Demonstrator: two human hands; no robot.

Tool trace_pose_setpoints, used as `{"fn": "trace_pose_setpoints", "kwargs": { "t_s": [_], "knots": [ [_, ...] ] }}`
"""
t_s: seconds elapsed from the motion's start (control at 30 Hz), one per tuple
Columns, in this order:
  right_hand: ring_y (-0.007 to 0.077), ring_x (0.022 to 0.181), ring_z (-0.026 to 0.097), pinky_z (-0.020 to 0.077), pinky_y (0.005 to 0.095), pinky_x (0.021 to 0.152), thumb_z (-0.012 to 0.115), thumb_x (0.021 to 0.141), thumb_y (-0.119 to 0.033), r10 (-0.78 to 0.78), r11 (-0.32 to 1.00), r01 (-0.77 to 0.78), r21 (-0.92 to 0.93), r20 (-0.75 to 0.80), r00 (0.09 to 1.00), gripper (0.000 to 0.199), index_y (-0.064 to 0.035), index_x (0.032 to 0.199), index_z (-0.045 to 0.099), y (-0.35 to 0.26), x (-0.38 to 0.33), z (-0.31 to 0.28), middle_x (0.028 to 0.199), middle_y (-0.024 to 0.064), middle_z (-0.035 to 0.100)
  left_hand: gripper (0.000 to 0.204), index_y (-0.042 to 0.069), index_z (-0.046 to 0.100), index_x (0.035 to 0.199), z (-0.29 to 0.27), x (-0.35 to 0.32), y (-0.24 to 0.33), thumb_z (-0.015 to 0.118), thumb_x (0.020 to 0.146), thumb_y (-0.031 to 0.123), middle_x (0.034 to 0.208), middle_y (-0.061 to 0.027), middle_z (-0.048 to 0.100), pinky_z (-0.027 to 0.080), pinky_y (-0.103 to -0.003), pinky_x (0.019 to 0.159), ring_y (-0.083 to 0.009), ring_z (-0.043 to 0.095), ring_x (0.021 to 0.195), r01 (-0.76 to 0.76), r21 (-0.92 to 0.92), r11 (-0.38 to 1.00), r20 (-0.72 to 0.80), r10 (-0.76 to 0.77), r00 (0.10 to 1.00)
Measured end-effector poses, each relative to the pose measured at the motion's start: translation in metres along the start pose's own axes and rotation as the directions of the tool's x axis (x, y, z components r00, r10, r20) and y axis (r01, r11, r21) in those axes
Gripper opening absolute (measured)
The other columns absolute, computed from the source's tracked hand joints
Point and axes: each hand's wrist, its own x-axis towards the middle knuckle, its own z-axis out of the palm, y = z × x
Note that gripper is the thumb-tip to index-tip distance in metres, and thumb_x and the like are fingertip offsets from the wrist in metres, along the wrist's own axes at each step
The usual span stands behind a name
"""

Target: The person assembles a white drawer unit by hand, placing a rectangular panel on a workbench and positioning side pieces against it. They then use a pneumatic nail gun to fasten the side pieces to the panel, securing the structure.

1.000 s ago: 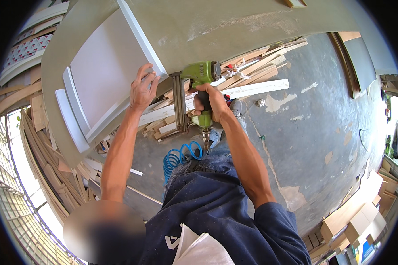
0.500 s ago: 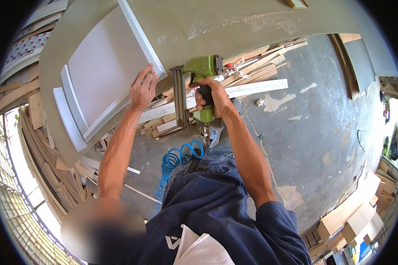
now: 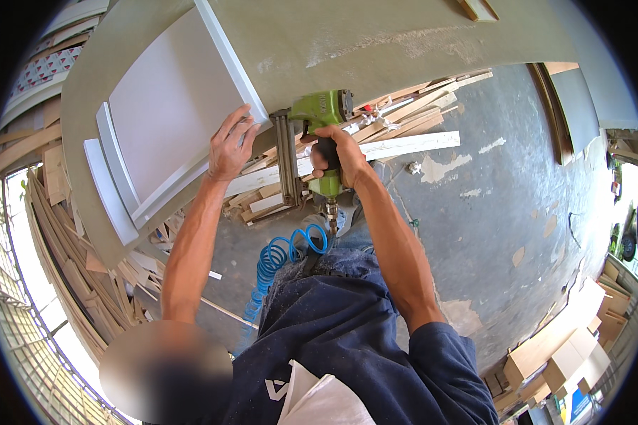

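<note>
Grey-green bench (image 3: pixel 404 35) fills top of view, flat top with pale scuffed patch. White panel frame (image 3: pixel 170 113) with raised moulding strips lies flat on its left part, near the edge. Small wooden piece (image 3: pixel 478 8) at far right top. Below: grey concrete floor (image 3: pixel 517 184), patchy with pale stains. On it, heap of wood offcuts and slats (image 3: pixel 397 120) just under bench edge, long white board (image 3: pixel 404 147) across them. Curved wood strips (image 3: pixel 64 241) stacked at left. Cardboard boxes (image 3: pixel 567 347) at right.

One head-worn fisheye view, looking steeply down past the person's own chest, close over the workbench (image 3: pixel 404 42) edge and the concrete floor (image 3: pixel 517 212) below.
</note>
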Motion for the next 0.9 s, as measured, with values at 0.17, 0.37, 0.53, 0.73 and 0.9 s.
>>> {"fn": "trace_pose_setpoints", "kwargs": {
  "t_s": [0.17,0.37,0.53,0.73,0.9],
  "knots": [
    [0.0171,0.049,0.047,0.0446,0.0363,0.049,0.053,0.098,-0.027,-0.027,1.000,0.027,-0.009,0.005,1.000,0.031,0.0032,0.105,0.058,0.001,0.002,0.000,0.063,0.0074,0.053,0.011,-0.004,0.073,0.094,0.000,0.002,0.000,0.079,0.086,0.000,0.123,-0.0141,0.072,0.062,-0.036,0.082,-0.0281,0.074,0.098,0.079,-0.047,0.996,-0.006,-0.079,0.997],
    [0.0169,0.049,0.047,0.0447,0.0365,0.049,0.053,0.097,-0.026,-0.023,0.999,0.023,-0.024,0.003,1.000,0.031,0.0033,0.104,0.059,-0.001,0.003,0.002,0.062,0.0071,0.053,0.014,-0.004,0.072,0.096,0.002,0.001,-0.007,0.079,0.085,0.000,0.122,-0.0144,0.072,0.062,-0.037,0.084,-0.0281,0.074,0.099,0.012,-0.019,1.000,-0.020,-0.012,1.000],
    [0.0168,0.049,0.048,0.0452,0.0364,0.049,0.053,0.097,-0.026,-0.028,0.999,0.028,-0.046,-0.011,1.000,0.031,0.0034,0.103,0.059,-0.002,0.001,0.004,0.062,0.0071,0.053,0.019,-0.001,0.070,0.102,0.002,0.003,0.001,0.078,0.086,0.001,0.122,-0.0149,0.072,0.062,-0.038,0.087,-0.0309,0.073,0.104,0.016,0.033,0.999,-0.041,-0.015,0.999],
    [0.0169,0.048,0.049,0.0466,0.0361,0.050,0.054,0.097,-0.025,-0.035,0.996,0.032,-0.089,-0.029,0.999,0.030,0.0036,0.103,0.060,-0.003,-0.002,0.008,0.062,0.0073,0.053,0.024,0.001,0.068,0.108,0.001,0.003,0.000,0.078,0.086,0.001,0.122,-0.0147,0.072,0.062,-0.039,0.088,-0.0322,0.072,0.106,0.040,0.014,0.999,0.010,-0.040,0.999],
    [0.0173,0.048,0.049,0.0474,0.0363,0.049,0.054,0.097,-0.025,-0.067,0.986,0.059,-0.157,-0.046,0.997,0.031,0.0042,0.103,0.060,-0.004,-0.004,0.011,0.062,0.0079,0.054,0.021,0.001,0.069,0.105,0.004,0.003,0.008,0.078,0.086,0.000,0.122,-0.0129,0.072,0.062,-0.038,0.087,-0.0320,0.073,0.105,0.073,0.008,0.997,-0.047,-0.073,0.996]
  ]
}}
